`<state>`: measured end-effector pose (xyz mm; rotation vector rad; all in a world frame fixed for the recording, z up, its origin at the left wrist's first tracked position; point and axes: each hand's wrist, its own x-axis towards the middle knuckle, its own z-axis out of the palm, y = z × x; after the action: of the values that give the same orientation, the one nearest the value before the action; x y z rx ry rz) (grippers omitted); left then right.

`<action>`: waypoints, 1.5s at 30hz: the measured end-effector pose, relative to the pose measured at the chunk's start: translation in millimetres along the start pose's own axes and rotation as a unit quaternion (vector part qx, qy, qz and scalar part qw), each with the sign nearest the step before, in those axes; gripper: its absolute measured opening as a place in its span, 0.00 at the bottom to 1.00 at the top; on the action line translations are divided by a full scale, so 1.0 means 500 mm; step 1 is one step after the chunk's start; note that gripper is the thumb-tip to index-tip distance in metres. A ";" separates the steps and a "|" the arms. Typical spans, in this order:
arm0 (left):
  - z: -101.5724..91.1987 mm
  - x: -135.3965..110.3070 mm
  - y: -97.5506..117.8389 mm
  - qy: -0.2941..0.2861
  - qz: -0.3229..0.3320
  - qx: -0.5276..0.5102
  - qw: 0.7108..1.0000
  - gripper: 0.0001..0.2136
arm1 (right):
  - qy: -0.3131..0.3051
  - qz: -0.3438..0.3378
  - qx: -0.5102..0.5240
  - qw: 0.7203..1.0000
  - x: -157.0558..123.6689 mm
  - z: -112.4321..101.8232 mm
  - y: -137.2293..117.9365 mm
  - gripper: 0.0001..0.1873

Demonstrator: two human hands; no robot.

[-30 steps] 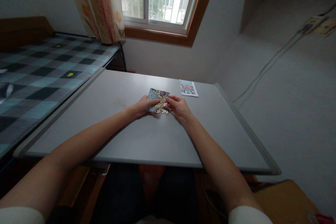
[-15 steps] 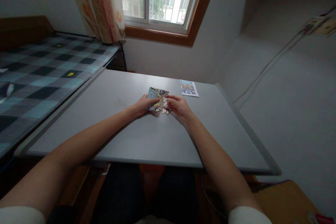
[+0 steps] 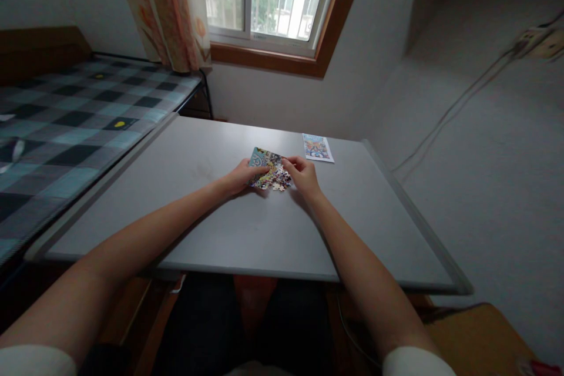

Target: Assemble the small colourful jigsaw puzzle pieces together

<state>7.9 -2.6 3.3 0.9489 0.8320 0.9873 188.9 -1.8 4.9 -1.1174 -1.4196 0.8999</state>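
Observation:
A colourful jigsaw puzzle (image 3: 259, 160) is held tilted above the table. My left hand (image 3: 241, 177) is closed on its left side, thumb lying across the printed face. At the upper right corner, my right hand (image 3: 304, 175) pinches the puzzle's edge between thumb and fingers; whether a single piece is also in that pinch is too small to tell. Loose jigsaw pieces (image 3: 279, 184) are heaped below and beside the puzzle's right side, between the two hands, some showing pale undersides.
The grey-white table (image 3: 247, 235) carries a printed picture sheet (image 3: 318, 148) toward its back right. A bed with a checked cover (image 3: 88, 111) adjoins on the left. Beyond the back edge are a window (image 3: 268, 0) and curtain (image 3: 176, 17); cables (image 3: 449, 108) hang on the right wall.
My right hand has shifted slightly right, its fingers now at the puzzle's upper right corner, and more of the loose pieces show. The puzzle has moved slightly right; my left hand keeps its hold.

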 end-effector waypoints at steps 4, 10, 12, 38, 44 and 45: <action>0.003 -0.004 0.000 -0.018 0.008 -0.010 1.000 0.15 | -0.020 0.047 0.071 0.996 -0.002 0.002 -0.003 0.19; 0.002 -0.004 -0.002 -0.014 0.008 -0.002 1.000 0.15 | -0.055 0.160 0.183 0.968 -0.006 0.005 -0.008 0.19; 0.003 -0.006 -0.001 -0.021 0.007 -0.003 1.000 0.15 | -0.060 0.170 0.194 0.964 -0.006 0.004 -0.010 0.18; -0.006 -0.007 0.000 -0.055 0.013 0.077 0.995 0.14 | -0.021 0.048 0.069 0.996 -0.004 0.009 -0.011 0.19; -0.008 -0.003 -0.002 -0.057 0.023 0.081 0.995 0.15 | -0.034 0.132 0.164 0.977 -0.002 0.006 -0.006 0.21; -0.009 -0.002 -0.003 -0.058 0.025 0.085 0.994 0.14 | -0.040 0.145 0.174 0.973 -0.002 0.006 -0.005 0.22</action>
<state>4.1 -2.7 0.4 1.1678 0.8066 0.9038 185.6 -3.3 6.7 -1.0415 -1.1189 1.3583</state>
